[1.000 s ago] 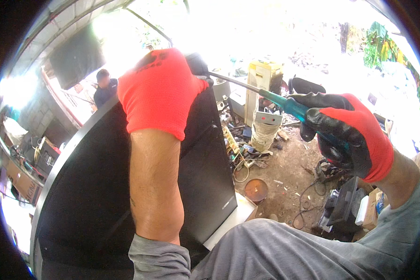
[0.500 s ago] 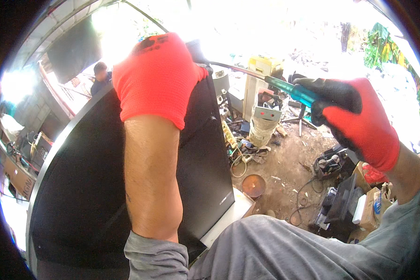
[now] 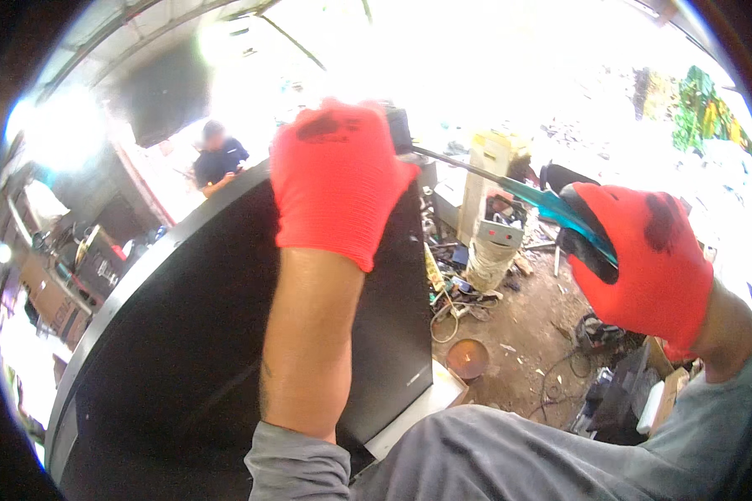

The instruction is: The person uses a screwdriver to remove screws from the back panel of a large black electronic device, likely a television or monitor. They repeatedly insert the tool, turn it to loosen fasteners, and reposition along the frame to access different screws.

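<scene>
Fingers of the red-knit-gloved left hand (image 3: 334,179) are mostly hidden, their grip unclear, at the upper edge of a large, flat black panel (image 3: 192,342), which looks whole. Beside them, a small dark block (image 3: 398,129) appears in place; any loosening cannot be told. A thin-shafted, teal-handled screwdriver (image 3: 543,200) points at it, gripped by the red-and-black-gloved right hand (image 3: 647,255).
</scene>
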Action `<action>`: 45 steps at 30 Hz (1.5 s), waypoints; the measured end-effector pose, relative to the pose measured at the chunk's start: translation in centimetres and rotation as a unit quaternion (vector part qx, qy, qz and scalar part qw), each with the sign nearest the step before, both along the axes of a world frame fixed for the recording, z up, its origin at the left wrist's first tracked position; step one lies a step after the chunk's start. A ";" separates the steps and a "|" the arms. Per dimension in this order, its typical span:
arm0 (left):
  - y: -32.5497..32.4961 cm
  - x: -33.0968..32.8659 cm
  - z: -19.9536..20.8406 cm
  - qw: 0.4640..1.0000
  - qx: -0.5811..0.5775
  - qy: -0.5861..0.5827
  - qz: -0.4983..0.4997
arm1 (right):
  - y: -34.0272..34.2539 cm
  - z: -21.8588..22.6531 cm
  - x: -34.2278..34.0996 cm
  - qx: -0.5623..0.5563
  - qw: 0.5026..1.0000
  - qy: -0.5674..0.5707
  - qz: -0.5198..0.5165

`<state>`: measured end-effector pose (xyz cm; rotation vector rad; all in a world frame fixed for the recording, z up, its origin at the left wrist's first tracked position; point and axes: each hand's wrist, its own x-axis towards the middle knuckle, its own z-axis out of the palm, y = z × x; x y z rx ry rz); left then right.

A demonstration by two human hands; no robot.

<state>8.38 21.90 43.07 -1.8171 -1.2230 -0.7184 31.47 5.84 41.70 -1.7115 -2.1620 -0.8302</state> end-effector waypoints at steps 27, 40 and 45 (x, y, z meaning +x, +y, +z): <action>-1.4 6.0 -6.7 0.931 -0.026 -0.048 -0.362 | 0.4 -4.9 2.8 0.136 0.925 0.303 0.186; -2.0 7.0 -7.2 0.919 -0.008 -0.081 -0.385 | 0.2 -6.8 6.1 0.135 0.897 0.336 0.252; -2.0 6.9 -7.2 0.922 0.036 -0.081 -0.376 | -0.4 -8.1 6.2 0.114 0.905 0.363 0.188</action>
